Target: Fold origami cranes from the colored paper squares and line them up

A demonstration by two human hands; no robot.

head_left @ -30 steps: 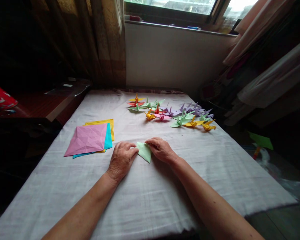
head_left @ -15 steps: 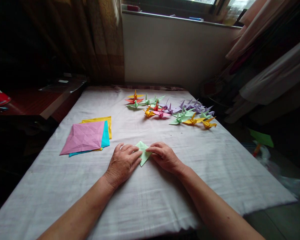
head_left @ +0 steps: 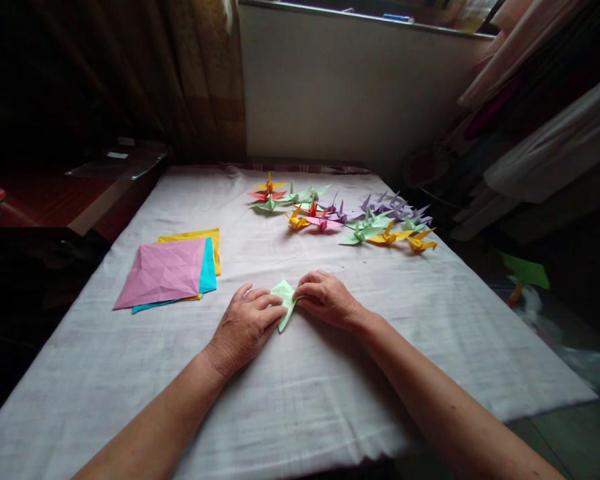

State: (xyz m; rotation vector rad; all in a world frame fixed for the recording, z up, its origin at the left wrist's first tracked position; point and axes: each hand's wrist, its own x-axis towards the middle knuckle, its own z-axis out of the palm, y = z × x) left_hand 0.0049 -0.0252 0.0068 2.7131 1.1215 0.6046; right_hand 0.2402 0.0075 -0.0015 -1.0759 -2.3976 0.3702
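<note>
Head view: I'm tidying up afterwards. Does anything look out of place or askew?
A green sheet lies off the table, down at the right. On the paper stack at the left, the creased pink sheet sits skewed over the sheets under it. Nothing else stands out.

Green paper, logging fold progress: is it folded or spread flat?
Folded: the green paper is a small pointed wedge, touched by the left hand and right hand.
</note>
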